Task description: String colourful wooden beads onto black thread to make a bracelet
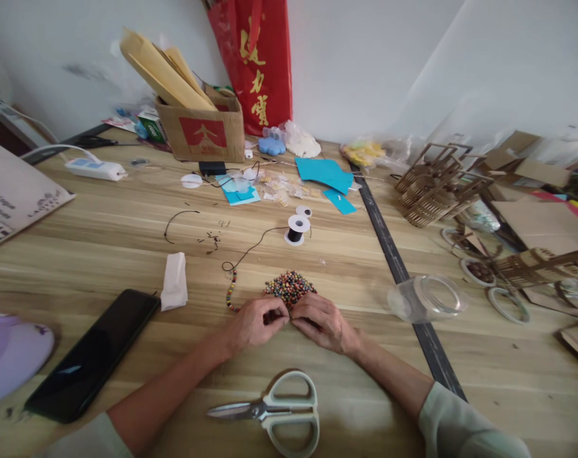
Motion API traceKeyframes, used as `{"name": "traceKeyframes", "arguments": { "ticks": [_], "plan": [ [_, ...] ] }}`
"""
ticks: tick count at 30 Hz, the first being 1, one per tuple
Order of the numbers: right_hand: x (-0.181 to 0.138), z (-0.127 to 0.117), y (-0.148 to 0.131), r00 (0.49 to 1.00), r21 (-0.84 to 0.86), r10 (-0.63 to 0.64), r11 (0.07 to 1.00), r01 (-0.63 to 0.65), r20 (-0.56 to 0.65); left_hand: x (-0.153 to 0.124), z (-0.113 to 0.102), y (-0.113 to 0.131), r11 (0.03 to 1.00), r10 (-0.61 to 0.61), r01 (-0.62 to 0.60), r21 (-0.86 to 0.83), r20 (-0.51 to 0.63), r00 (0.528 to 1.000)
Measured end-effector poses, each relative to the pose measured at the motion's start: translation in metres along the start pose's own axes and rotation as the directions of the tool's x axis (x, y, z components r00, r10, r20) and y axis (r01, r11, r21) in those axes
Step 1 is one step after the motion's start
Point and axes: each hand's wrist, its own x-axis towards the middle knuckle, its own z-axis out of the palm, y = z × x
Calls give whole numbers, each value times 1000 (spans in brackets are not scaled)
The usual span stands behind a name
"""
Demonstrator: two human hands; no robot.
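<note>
At near edge of bead pile (291, 286): left hand (260, 321) and right hand (323, 321), fingertips pinched, almost meeting; anything gripped too small to tell. Bead string (230, 291) left of pile, reaching left hand; cord (256, 245) runs to spool (295, 231).

1 phone (95, 356), 1 red bag (275, 57)

Head camera: the only view, worn on the person's head, facing forward and down.
Left hand (256, 322) and right hand (325, 322): seen from above and behind, just below mid-frame, at close range.
Scissors (264, 409): low in the frame, nearer the lens than the hands.
Worktop (360, 356): seen at a slant, filling most of the frame.
Wall (365, 70): across the top, behind the worktop, farthest away.
Breadth: wide, with objects cut by both side edges.
</note>
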Motion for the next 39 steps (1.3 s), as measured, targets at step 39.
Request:
{"name": "traceKeyframes", "arguments": {
  "ticks": [39],
  "plan": [
    [0, 0, -1, 1000, 3, -8, 1000, 8, -10, 2, 1, -3, 999, 40, -40, 16, -3, 999]
  ]
}}
